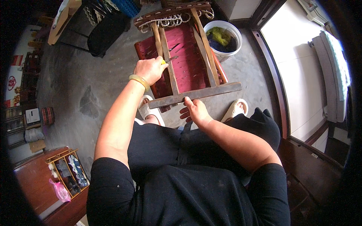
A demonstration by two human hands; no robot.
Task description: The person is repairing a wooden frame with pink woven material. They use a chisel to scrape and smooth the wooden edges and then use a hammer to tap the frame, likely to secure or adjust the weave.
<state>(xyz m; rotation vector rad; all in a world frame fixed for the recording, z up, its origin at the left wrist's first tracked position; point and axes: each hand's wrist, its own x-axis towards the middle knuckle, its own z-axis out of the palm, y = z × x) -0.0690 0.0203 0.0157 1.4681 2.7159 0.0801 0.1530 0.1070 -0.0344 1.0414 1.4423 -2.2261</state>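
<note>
A wooden folding stool frame (196, 94) stands before me, its crossed legs over a maroon surface. White cord (175, 19) is threaded along its far bar and hangs in loops. My left hand (150, 70), with a pale bangle at the wrist, is closed around a small yellow-handled knife (171, 59). Its metal blade points right, just over the frame's left leg. At the near bar, my right hand (194, 111) grips the wood, thumb on top and fingers curling below. Part of the maroon surface (190, 71) shows between the legs, with small dark marks on it.
A white bucket (228, 37) holding green and dark material stands beyond the frame's right side. A black folding chair (109, 34) is at the far left. Shoes fill a rack (69, 173) at lower left. A dark doorway edge (271, 83) runs along the right.
</note>
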